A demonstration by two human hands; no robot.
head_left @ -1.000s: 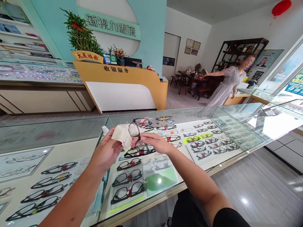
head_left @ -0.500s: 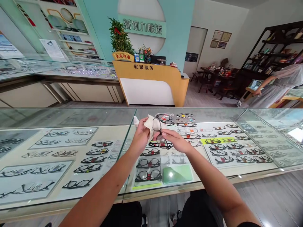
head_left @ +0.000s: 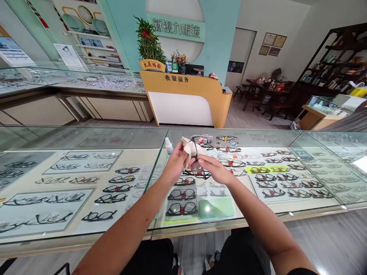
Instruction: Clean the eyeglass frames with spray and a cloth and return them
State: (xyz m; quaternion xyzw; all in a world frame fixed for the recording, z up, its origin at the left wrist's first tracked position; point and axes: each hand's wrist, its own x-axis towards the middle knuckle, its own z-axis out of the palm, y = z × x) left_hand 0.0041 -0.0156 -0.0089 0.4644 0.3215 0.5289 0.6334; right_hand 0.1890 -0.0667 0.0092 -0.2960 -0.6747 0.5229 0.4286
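Observation:
Above the glass display counter I hold a pair of dark-framed eyeglasses [head_left: 197,157], turned so that one lens is farther from me than the other. My left hand [head_left: 175,165] is closed on a pale cloth [head_left: 189,147], which lies against the far lens and partly covers it. With its fingers pinched at the middle of the frame, my right hand [head_left: 215,169] grips the eyeglasses. A small white spray bottle [head_left: 169,145] with a blue label stands just beyond my left hand. Below my hands lies a light green flat piece [head_left: 216,208].
Several rows of eyeglasses [head_left: 182,194] fill the glass counter [head_left: 160,233] on both sides. Across the aisle stand a wooden cashier desk [head_left: 183,86] and another glass showcase [head_left: 109,82]. Grey clothing of a person [head_left: 354,123] shows at the right edge.
The cloth has shifted to cover more of the far lens, and the spray bottle shows more fully. The person at the right has moved mostly out of view. My view has turned slightly.

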